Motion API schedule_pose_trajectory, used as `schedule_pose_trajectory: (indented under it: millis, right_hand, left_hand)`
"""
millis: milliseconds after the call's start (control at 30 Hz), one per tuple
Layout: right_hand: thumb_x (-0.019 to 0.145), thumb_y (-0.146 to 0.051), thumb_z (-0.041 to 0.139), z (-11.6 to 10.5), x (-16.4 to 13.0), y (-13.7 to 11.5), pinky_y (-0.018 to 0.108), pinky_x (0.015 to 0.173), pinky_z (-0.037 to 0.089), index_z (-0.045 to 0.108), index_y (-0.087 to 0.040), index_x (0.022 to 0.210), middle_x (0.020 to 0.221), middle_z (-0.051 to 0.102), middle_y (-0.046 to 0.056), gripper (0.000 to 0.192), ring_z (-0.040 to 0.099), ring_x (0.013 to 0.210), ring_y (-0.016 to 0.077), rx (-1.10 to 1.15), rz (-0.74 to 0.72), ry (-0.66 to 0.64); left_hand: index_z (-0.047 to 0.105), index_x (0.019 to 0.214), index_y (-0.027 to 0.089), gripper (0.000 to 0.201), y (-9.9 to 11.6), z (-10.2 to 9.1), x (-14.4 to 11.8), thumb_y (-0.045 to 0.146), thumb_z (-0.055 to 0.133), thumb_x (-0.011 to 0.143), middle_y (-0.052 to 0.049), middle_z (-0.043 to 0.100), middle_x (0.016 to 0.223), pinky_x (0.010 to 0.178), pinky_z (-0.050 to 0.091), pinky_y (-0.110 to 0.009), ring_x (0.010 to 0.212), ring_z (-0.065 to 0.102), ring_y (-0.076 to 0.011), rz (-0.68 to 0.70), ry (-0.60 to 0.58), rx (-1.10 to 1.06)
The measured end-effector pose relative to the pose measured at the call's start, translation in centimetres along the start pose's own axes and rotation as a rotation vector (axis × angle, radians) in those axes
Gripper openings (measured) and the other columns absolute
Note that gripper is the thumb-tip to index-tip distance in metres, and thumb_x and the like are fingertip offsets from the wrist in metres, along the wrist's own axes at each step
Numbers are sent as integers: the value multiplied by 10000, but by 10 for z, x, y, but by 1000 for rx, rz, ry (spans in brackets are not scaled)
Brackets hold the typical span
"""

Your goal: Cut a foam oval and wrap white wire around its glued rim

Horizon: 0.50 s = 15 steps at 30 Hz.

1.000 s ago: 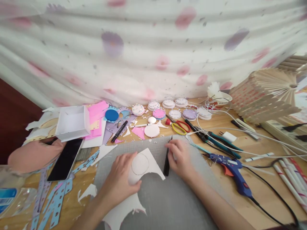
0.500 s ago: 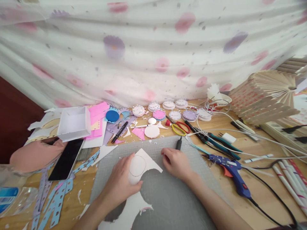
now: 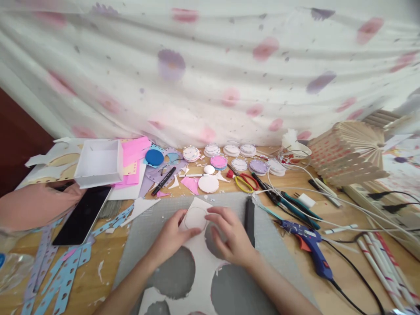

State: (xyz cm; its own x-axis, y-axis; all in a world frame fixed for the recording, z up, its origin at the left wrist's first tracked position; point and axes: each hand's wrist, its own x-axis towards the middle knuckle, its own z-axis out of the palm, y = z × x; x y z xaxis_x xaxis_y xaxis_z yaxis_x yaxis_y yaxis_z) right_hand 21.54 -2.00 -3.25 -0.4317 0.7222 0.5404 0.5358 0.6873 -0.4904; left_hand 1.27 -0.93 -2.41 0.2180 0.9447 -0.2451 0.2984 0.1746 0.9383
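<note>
Fingers [image 3: 215, 214] of both hands press flat, holding nothing, on the thin white sheet [image 3: 200, 267], light and easily torn, best held near its circle [image 3: 195, 218].

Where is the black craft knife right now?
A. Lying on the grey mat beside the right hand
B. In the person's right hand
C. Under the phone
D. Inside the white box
A: the black craft knife lies on the grey mat, just beside the right hand, which does not grip it.
</note>
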Motion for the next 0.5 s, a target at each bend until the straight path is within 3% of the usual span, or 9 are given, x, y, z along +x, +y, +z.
schedule_pose_trajectory:
  millis: [167, 500]
  right_hand:
    - [868, -269, 529, 16, 10, -5, 473, 1047, 381, 403, -164, 1342, 1387, 468, 171, 502, 419, 1296, 280, 33, 47, -171]
    - [803, -340, 625, 32, 0, -3, 483, 1096, 331, 289, -140, 1408, 1483, 325, 204, 720, 280, 1393, 292, 79, 17, -186]
  left_hand:
    - [596, 1047, 186, 384, -9, -6, -4, 404, 696, 748, -93, 709, 1079, 917, 500, -413, 1050, 649, -266, -23, -115, -169]
    - [545, 1083, 235, 437, -18, -30, -13, 305, 758, 708, -57, 718, 1005, 782, 500, -357, 907, 677, -220, -65, -361, -470]
